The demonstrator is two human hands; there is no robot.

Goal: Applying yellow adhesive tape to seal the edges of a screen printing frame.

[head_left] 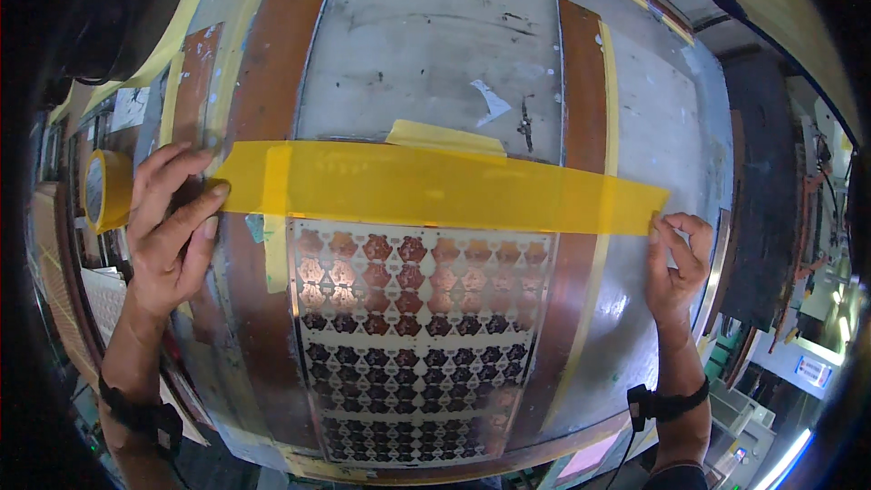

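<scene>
A wide strip of yellow translucent tape (435, 186) stretches across the work surface between my two hands. My left hand (177, 218) pinches its left end between thumb and fingers. At the opposite side, my right hand (679, 259) grips the lower right corner with thumb and fingertips. Just below the strip lies a flat panel (422, 336) with rows of repeated copper and dark shapes on a pale sheet. The strip's lower edge runs along the panel's top edge; whether it touches the panel I cannot tell. A shorter yellow tape piece (445, 136) shows behind the strip.
Brown strips (259, 308) run along both sides of the panel on the grey worktable (626, 308). A roll of yellow tape (107, 191) stands left of my left hand. A torn pale scrap (490, 102) lies on the grey plate (426, 54) beyond the strip.
</scene>
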